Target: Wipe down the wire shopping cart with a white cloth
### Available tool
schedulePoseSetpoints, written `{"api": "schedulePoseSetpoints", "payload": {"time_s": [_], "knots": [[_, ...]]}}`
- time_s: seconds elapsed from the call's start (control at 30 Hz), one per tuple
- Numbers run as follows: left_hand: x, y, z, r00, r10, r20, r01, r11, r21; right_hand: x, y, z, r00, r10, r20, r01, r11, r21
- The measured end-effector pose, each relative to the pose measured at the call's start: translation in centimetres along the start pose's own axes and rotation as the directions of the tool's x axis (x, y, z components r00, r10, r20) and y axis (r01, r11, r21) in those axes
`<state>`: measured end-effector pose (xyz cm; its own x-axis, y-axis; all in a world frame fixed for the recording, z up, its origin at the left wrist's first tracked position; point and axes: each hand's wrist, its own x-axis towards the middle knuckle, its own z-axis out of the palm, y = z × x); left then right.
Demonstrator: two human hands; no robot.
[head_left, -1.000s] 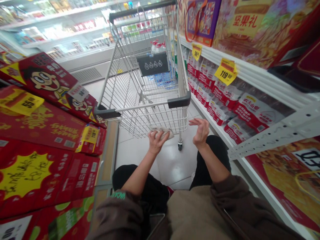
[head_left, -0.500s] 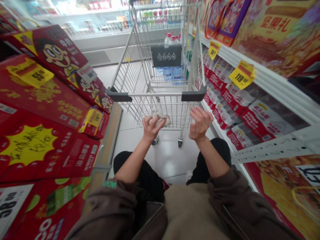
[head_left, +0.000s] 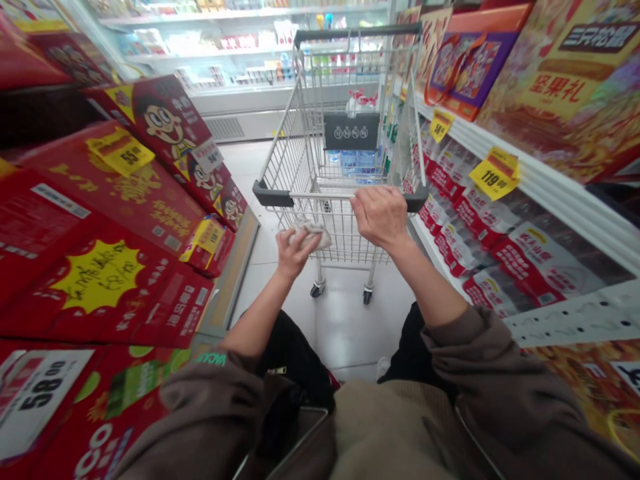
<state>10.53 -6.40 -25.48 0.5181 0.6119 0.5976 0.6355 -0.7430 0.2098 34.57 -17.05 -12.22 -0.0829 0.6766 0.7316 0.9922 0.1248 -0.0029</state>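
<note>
A metal shopping cart (head_left: 295,143) stands in front of me, its handle bar (head_left: 320,195) toward me with dark grey ends. My right hand (head_left: 381,215) is wrapped round the right part of the bar. Below the bar's left part, my left hand (head_left: 296,250) grips a crumpled whitish cloth (head_left: 317,235), its fingers curled over it. The cloth is close to the cart's near wire wall; whether it touches the wire I cannot tell.
Red gift boxes (head_left: 165,193) are stacked along the left. On the right, a white shelf (head_left: 550,180) holds boxes above and packed bottles (head_left: 470,207) below. A lit cooler (head_left: 235,93) spans the far end. Tiled floor (head_left: 340,327) shows under the cart.
My right hand has moved up and left and closed on the handle bar. My left hand still holds the cloth. In view, the cart and shelves have shifted slightly right.
</note>
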Motion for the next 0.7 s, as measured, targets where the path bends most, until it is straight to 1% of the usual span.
{"api": "schedulePoseSetpoints", "payload": {"time_s": [0.07, 0.1, 0.13, 0.2, 0.27, 0.3, 0.33, 0.37, 0.4, 0.43, 0.47, 0.5, 0.53, 0.6, 0.7], "knots": [[-1.1, -2.6, -2.0, 0.997, -0.054, -0.061, 0.056, 0.998, 0.027, 0.2, 0.8, 0.2, 1.0, -0.017, -0.009, 0.017, 1.0, -0.012], [-1.5, -3.5, -2.6, 0.994, -0.071, -0.089, 0.074, 0.997, 0.036, 0.3, 1.1, 0.3, 1.0, -0.015, -0.013, 0.015, 1.0, -0.016], [-1.8, -3.9, -3.0, 0.99, -0.082, -0.115, 0.087, 0.995, 0.042, 0.4, 1.3, 0.4, 1.0, -0.017, -0.02, 0.016, 1.0, -0.019], [-2.0, -3.9, -3.0, 0.986, -0.082, -0.149, 0.089, 0.995, 0.045, 0.6, 1.5, 0.7, 0.999, -0.033, -0.043, 0.032, 0.999, -0.025], [-1.9, -3.0, -2.3, 0.986, -0.03, -0.161, 0.038, 0.998, 0.048, 0.5, 1.8, 0.9, 0.995, -0.054, -0.081, 0.052, 0.998, -0.035], [-1.8, -2.3, -1.9, 0.985, 0.034, -0.168, -0.023, 0.998, 0.064, 0.4, 2.1, 0.9, 0.993, -0.065, -0.102, 0.061, 0.997, -0.041], [-1.5, -1.6, -1.6, 0.975, 0.123, -0.184, -0.107, 0.99, 0.093, 0.2, 2.4, 0.9, 0.989, -0.076, -0.124, 0.07, 0.996, -0.048], [-1.2, -0.8, -1.4, 0.95, 0.227, -0.215, -0.202, 0.97, 0.136, -0.1, 2.8, 0.8, 0.986, -0.086, -0.146, 0.079, 0.995, -0.054], [-0.9, 0.1, -1.4, 0.907, 0.331, -0.262, -0.289, 0.939, 0.187, -0.3, 3.3, 0.6, 0.981, -0.099, -0.167, 0.09, 0.994, -0.059], [-0.4, 1.0, -1.5, 0.852, 0.414, -0.319, -0.351, 0.906, 0.238, -0.6, 3.9, 0.4, 0.976, -0.111, -0.186, 0.101, 0.993, -0.063], [0.1, 1.8, -1.8, 0.8, 0.463, -0.383, -0.377, 0.883, 0.28, -0.9, 4.5, 0.2, 0.971, -0.119, -0.205, 0.108, 0.992, -0.065], [0.6, 2.7, -2.1, 0.761, 0.475, -0.441, -0.37, 0.877, 0.306, -1.2, 5.2, 0.0, 0.967, -0.122, -0.222, 0.111, 0.992, -0.064], [1.1, 3.5, -2.4, 0.74, 0.464, -0.488, -0.345, 0.884, 0.317, -1.5, 5.8, -0.3, 0.965, -0.119, -0.233, 0.108, 0.992, -0.061], [1.8, 4.7, -3.0, 0.733, 0.422, -0.534, -0.291, 0.903, 0.315, -2.1, 7.2, -0.8, 0.97, -0.084, -0.23, 0.075, 0.996, -0.046], [1.7, 5.1, -3.3, 0.746, 0.415, -0.521, -0.297, 0.907, 0.298, -2.9, 9.4, -1.5, 0.985, 0.004, -0.174, -0.007, 1.0, -0.017]]}}
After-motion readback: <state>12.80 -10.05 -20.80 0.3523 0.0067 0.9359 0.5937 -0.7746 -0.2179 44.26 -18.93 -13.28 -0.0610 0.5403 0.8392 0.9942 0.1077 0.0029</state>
